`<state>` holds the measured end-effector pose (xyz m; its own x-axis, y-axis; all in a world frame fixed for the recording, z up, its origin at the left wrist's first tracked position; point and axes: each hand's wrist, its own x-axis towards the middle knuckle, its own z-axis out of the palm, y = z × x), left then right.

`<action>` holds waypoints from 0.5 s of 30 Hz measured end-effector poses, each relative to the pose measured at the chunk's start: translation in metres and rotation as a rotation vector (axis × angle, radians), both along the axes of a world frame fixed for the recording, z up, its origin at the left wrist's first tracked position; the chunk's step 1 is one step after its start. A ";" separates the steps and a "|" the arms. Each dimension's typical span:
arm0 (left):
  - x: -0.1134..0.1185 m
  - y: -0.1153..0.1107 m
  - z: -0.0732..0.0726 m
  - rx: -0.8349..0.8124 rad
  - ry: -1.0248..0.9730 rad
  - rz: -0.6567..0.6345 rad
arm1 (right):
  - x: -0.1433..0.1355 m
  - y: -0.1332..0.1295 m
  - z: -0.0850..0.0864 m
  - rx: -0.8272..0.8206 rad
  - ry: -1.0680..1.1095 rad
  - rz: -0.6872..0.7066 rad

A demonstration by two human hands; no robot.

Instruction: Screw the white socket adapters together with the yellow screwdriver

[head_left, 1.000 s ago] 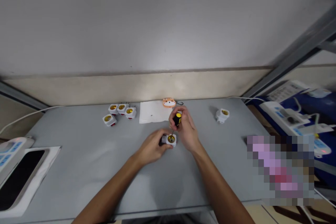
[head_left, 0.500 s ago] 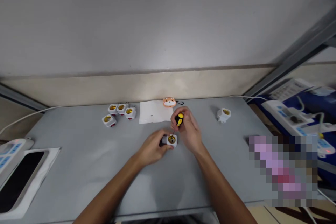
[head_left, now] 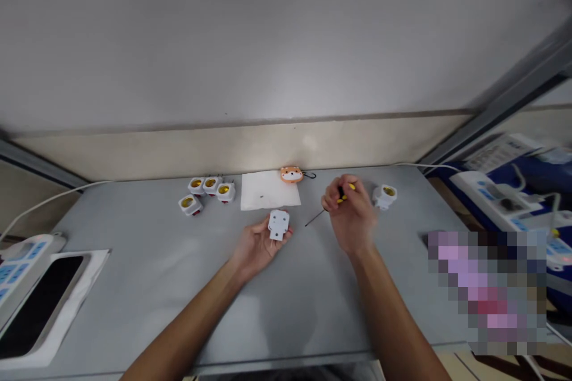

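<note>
Near the middle of the grey table, my left hand [head_left: 258,250] holds a white lamp socket [head_left: 279,224], its flat back with small dark holes facing up. To the right, my right hand [head_left: 351,211] is wrapped round the yellow and black handle of a screwdriver [head_left: 315,218]. The screwdriver's thin shaft points down and left, apart from the socket. Several white sockets with gold-coloured inner rings [head_left: 225,191] stand in a group at the back left. Another white socket [head_left: 385,196] is at the back right, just beyond my right hand.
A white sheet [head_left: 268,193] lies by the wall with a small dark bit on it. An orange animal-face case [head_left: 291,175] touches its edge. At the left are a phone [head_left: 42,303] and a power strip [head_left: 27,259]; another power strip [head_left: 487,190] is at the right.
The socket in my left hand has been turned over, from its ring side to its back. My right hand has moved right, taking the screwdriver away from the socket.
</note>
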<state>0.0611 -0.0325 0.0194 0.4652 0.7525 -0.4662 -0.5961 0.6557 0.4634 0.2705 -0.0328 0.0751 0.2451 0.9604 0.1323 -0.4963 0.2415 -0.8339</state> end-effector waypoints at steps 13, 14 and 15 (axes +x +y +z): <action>0.010 0.004 -0.014 0.147 0.004 0.024 | -0.037 -0.016 -0.026 -0.078 -0.914 0.362; 0.009 0.004 -0.015 0.172 0.016 0.029 | -0.039 -0.017 -0.028 -0.089 -0.946 0.306; 0.008 0.005 -0.016 0.197 0.030 0.039 | -0.041 -0.017 -0.029 -0.090 -0.968 0.241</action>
<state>0.0696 -0.0278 0.0035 0.4221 0.8478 -0.3211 -0.6033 0.5271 0.5985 0.2290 -0.0502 0.0459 -0.1325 0.9865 0.0962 0.3787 0.1401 -0.9149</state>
